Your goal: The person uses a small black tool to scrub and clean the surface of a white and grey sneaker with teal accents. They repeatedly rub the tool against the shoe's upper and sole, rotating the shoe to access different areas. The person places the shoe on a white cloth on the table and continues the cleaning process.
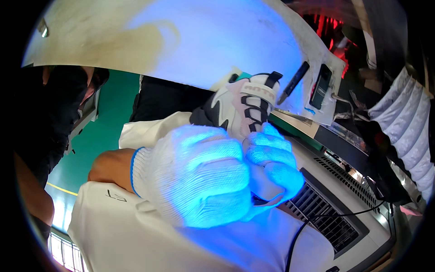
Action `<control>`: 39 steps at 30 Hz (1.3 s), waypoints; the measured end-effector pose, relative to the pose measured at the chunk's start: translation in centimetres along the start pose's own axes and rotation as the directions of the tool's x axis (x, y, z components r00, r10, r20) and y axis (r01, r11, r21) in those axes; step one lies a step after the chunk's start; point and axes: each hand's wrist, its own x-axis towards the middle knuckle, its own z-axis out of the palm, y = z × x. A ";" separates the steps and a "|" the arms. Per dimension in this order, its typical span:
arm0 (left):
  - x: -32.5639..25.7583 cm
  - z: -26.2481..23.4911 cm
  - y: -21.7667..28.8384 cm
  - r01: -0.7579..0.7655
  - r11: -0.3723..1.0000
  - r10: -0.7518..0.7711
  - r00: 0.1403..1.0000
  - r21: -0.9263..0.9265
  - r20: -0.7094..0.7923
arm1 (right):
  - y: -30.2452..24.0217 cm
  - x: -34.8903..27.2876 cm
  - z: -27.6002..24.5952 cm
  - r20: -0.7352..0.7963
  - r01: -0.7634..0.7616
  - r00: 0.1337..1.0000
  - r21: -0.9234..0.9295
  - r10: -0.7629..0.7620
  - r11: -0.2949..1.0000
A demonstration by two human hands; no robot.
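Centre frame: white-and-black sneaker (242, 106), long axis running from centre toward upper right, strap end pointing up-right. Left hand (195, 181), white knit glove lit blue, clenched in fist just below sneaker; what it grips, cannot tell. Right hand (272, 161), gloved, fingers curled against sneaker's lower end. Upper right: black pen (294, 81), dark handset (321, 86) on white table (217, 41). Lower right: vented grey machine (335, 199), black cable (317, 222).

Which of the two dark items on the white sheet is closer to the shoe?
The slim black pen, lying diagonally just right of the white-and-black shoe. The wider, flat black device lies farther right, near the sheet's edge.
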 end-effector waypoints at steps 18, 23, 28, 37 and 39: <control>3.2 4.8 -0.5 0.292 0.950 -0.306 0.943 0.111 0.131 | 2.1 -4.8 -6.0 -0.113 -0.082 0.986 0.320 0.124 0.944; 2.6 5.8 -0.9 0.197 0.979 -0.199 0.979 0.052 0.035 | 0.8 -5.0 -7.2 -0.001 -0.207 0.974 0.414 0.228 0.887; 2.9 4.9 -1.3 0.143 0.987 -0.144 0.990 0.072 0.004 | -1.7 -3.7 -7.1 0.010 -0.310 0.948 0.234 0.317 0.921; -0.7 1.6 -3.7 0.048 0.999 -0.051 0.960 -0.018 -0.275 | -3.3 0.4 -5.1 0.199 -0.199 0.959 -0.027 0.200 0.980; -3.0 1.4 -4.1 0.252 0.967 -0.228 0.901 0.019 -0.368 | -2.8 0.6 -5.2 0.200 -0.154 0.964 -0.113 0.174 0.982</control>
